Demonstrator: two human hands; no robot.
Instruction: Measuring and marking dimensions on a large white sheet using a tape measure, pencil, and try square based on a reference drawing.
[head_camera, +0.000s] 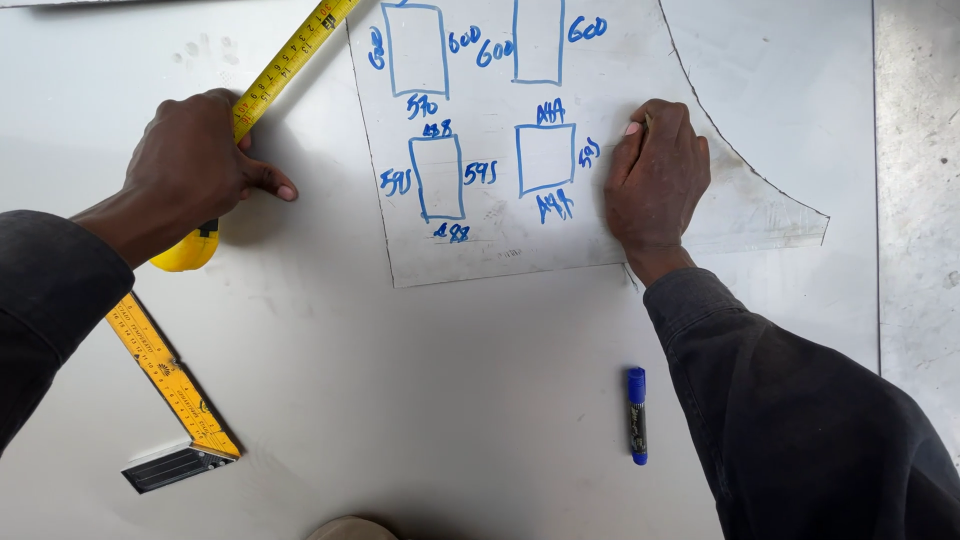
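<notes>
Left hand (195, 165), far left of the scene: fingers curled down over a yellow tape measure (185, 250), palm pressing its case onto the white tabletop (430, 400). Only the rounded near end of the case shows below the wrist. The yellow blade (290, 55) runs out from under the fingers toward the far edge, slanting rightward.

Right hand (655, 175), right of centre: closed into a loose fist, knuckles up, resting on a cut sheet (500, 250) of pale material. Something thin pokes out between thumb and forefinger at the far side of the fist; cannot tell what it is.

The sheet lies flat on the tabletop between the two hands, with a curved right edge ending in a point. Four blue outlined rectangles (545, 158) are drawn on it, with blue handwritten figures beside each.

Near left: a yellow-bladed try square (170, 380) with dark stock lies flat, partly under the left sleeve. Near right: a blue marker (637, 415), capped, lies just beside the right sleeve (790, 420).
</notes>
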